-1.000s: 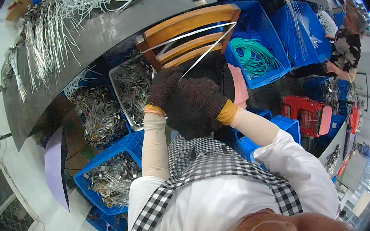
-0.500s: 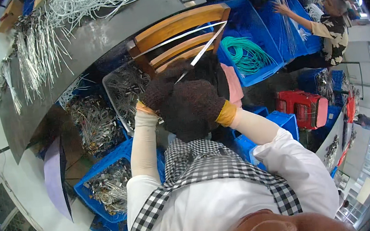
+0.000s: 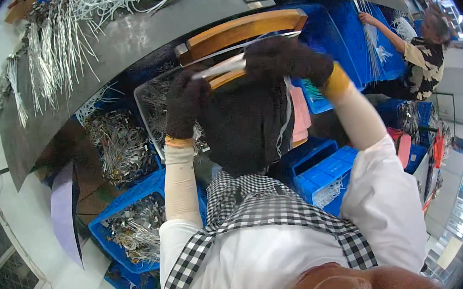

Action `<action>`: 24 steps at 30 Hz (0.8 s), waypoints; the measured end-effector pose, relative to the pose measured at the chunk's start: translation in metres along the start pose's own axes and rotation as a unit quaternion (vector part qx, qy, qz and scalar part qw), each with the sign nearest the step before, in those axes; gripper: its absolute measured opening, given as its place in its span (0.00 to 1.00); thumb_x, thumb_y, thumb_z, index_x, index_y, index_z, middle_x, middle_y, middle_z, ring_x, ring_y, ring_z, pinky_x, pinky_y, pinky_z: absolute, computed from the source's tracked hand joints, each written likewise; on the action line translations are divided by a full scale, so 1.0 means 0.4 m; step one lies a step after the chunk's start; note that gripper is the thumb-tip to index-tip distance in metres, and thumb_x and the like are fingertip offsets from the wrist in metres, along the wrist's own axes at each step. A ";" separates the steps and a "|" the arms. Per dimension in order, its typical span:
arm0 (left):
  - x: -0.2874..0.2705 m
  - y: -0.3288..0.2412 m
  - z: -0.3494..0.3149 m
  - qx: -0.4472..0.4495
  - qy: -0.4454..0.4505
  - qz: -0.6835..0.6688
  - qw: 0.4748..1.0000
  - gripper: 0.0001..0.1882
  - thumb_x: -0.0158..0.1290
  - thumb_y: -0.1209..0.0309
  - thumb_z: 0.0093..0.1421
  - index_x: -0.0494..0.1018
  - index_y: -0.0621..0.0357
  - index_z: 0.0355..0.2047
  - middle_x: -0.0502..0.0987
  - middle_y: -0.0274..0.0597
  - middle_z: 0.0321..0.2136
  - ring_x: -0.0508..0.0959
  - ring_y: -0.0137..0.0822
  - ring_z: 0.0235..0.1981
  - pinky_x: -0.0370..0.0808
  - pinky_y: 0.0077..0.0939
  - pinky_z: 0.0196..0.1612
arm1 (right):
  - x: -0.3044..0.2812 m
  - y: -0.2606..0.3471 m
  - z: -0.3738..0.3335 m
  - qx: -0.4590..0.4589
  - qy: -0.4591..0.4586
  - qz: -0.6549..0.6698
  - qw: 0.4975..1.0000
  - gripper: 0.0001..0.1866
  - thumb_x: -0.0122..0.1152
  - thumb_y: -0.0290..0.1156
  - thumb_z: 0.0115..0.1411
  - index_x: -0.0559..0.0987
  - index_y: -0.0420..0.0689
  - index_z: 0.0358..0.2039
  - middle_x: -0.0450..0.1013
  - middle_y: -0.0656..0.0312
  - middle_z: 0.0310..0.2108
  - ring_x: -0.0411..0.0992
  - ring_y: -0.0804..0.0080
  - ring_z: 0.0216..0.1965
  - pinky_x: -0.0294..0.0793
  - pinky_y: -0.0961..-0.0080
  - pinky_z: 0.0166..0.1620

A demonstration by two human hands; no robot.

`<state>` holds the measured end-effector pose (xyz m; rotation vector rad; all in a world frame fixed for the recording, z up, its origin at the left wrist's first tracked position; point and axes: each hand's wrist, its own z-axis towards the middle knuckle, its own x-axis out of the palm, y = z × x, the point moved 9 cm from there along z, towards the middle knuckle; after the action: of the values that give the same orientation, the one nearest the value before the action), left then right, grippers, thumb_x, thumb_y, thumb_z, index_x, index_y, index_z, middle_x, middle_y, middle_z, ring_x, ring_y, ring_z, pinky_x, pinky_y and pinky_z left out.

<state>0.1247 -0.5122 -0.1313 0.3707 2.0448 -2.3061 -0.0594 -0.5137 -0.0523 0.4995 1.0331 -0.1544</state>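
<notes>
Both hands wear dark knitted gloves with yellow cuffs. My left hand (image 3: 184, 104) is closed at the left end of a blurred white strip (image 3: 223, 68). My right hand (image 3: 284, 58) is closed at its other end, further right and higher. The strip runs nearly level between them, in front of the back of a wooden chair (image 3: 247, 28). A thinner white band crosses the chair back behind my right hand. Black cloth (image 3: 246, 123) covers the chair below my hands, close to my checked apron (image 3: 267, 203). The gloves hide the fingertips.
Blue crates (image 3: 326, 176) stand at right, and another crate of cable pieces (image 3: 138, 229) at left. A grey metal table (image 3: 134, 38) with white cables lies beyond the chair. At far right, a person (image 3: 424, 54) handles hanging wires. Pink cloth (image 3: 299, 114) hangs beside the chair.
My hands have moved apart and away from me, the right one further right. The white strip, slanted up to the chair's right corner before, is now nearly level between them. The co-worker's hand is lower.
</notes>
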 end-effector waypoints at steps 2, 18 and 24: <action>-0.036 -0.002 0.022 0.096 -0.051 0.135 0.985 0.11 0.55 0.73 0.53 0.76 0.59 0.39 0.78 0.46 0.31 0.78 0.43 0.27 0.74 0.33 0.31 | 0.056 -0.190 -0.026 0.385 0.117 0.350 0.846 0.11 0.59 0.36 0.58 0.81 0.46 0.38 0.77 0.56 0.34 0.76 0.59 0.36 0.75 0.68 0.43; -0.040 0.157 0.194 0.223 0.075 0.292 0.927 0.15 0.55 0.73 0.53 0.73 0.57 0.43 0.76 0.55 0.40 0.75 0.56 0.43 0.72 0.42 0.47 | -0.105 -0.659 -0.348 0.352 0.197 -0.218 0.889 0.12 0.51 0.35 0.56 0.81 0.48 0.36 0.76 0.54 0.37 0.74 0.52 0.41 0.73 0.59 0.47; -0.026 0.169 0.164 0.201 0.074 0.381 0.900 0.15 0.55 0.73 0.52 0.73 0.59 0.42 0.75 0.57 0.39 0.73 0.58 0.44 0.71 0.42 0.47 | -0.004 -0.555 -0.695 0.399 0.082 -0.199 0.891 0.11 0.51 0.34 0.60 0.82 0.48 0.33 0.78 0.55 0.32 0.76 0.54 0.33 0.75 0.61 0.40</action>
<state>0.1372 -0.5869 -0.1883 1.1482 1.1005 -2.1613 -0.3560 -0.5792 -0.2374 1.0507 1.2117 -0.9448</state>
